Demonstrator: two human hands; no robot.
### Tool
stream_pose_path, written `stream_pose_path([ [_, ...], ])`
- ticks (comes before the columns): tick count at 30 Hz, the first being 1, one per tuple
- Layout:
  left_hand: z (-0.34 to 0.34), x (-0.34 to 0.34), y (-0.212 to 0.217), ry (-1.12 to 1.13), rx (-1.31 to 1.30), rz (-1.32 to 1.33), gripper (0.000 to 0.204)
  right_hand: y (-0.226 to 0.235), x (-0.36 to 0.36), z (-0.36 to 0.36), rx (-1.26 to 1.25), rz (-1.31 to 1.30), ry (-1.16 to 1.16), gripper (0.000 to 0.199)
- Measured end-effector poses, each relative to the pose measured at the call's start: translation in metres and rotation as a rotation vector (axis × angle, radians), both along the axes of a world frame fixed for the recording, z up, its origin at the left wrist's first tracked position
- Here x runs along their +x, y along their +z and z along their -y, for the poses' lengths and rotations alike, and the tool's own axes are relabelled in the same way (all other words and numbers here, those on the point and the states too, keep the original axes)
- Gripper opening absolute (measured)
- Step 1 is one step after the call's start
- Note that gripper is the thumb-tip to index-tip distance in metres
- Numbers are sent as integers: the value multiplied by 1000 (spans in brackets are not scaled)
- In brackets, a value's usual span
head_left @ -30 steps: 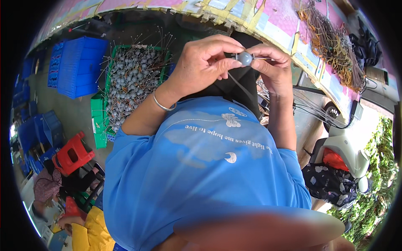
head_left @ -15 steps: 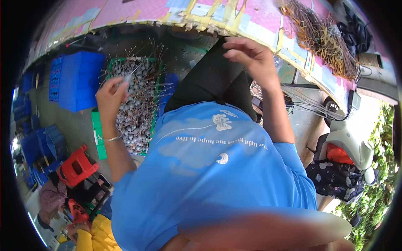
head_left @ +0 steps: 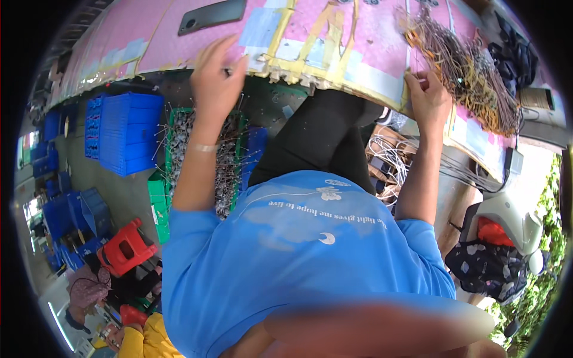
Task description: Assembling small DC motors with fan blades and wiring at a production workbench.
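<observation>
My left hand is raised over the near edge of the pink-covered worktable, fingers spread and slightly blurred, with nothing visible in them. Close beyond its fingertips lies a dark phone. My right hand is at the table's edge on the right, thumb and fingers pinched together beside a bundle of thin brown and orange wires. Whatever sits in that pinch is too small to make out. Below my left forearm stands a green crate filled with grey round parts on thin leads.
Blue crates are stacked on the floor at the left, near a red stool. White cables lie under the table by my right leg. Two other people work at the lower left. A scooter is parked on the right.
My left hand has gone from above the crate up to the table edge; the small grey part in its fingers is no longer seen. My right hand has moved right to the wires and closed.
</observation>
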State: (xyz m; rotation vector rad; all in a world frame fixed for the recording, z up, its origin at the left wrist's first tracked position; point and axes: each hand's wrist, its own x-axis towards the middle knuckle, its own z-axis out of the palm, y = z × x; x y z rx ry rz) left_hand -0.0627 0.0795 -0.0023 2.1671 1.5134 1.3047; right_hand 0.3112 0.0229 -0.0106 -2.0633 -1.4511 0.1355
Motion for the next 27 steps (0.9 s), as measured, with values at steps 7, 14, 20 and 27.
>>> stream_pose_path([
  [7,-151,78,10,-115,166,-152,22,2,1,5,450,-1261,66,13],
  [14,-157,135,25,-234,20,-294,19,3,-48,22,149,-1627,394,16],
  [20,-150,150,13,-268,59,-225,20,6,-50,27,260,-1776,394,17],
  [27,-87,108,10,-481,-604,773,28,-5,-69,49,163,-1695,368,8],
])
